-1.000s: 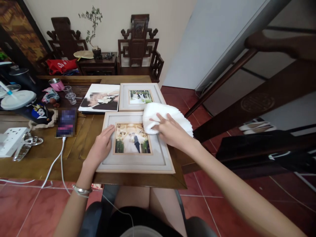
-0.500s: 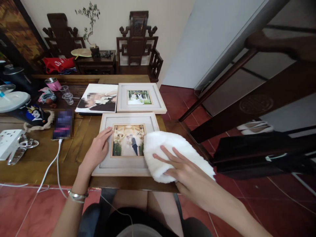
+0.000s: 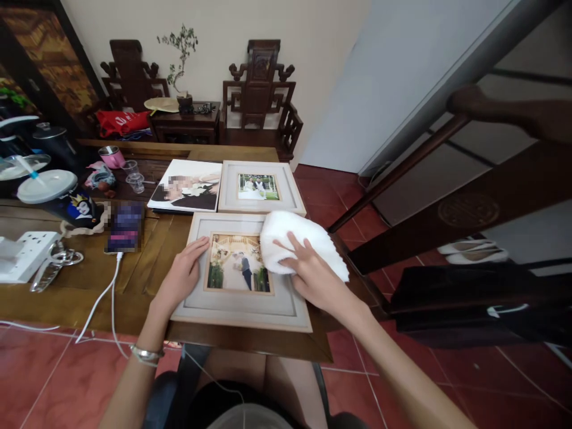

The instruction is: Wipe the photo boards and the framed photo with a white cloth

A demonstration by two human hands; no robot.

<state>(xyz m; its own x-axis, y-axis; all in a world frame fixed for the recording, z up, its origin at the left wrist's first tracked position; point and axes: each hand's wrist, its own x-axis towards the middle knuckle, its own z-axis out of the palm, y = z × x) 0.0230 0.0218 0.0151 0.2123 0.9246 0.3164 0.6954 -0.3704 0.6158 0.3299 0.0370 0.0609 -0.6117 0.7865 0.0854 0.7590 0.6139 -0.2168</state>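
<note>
A light wooden picture frame (image 3: 243, 316) with a wedding photo of a couple in it lies flat at the table's front edge. My left hand (image 3: 184, 271) rests on its left border, fingers stretched out flat over the frame. On the upper right part of the frame is a fluffy white towel (image 3: 304, 229), bunched up and hanging past the frame's right side. My right hand (image 3: 308, 271) presses on the towel and grips it, fingers partly spread and the thumb side tucked into the folds. The towel covers the frame's upper right corner.
Behind lie a second framed photo (image 3: 227, 185) and a photo album (image 3: 183, 202). To the left are a phone (image 3: 124, 229) on a white cable, a power strip (image 3: 33, 253), a clear hair claw (image 3: 49, 271) and a lidded cup (image 3: 80, 205). A dark wooden chair (image 3: 424, 202) stands right.
My right hand has pushed the towel away from me, up along the frame's right side, uncovering the lower right corner. My left hand stays on the left border. The view has shifted slightly.
</note>
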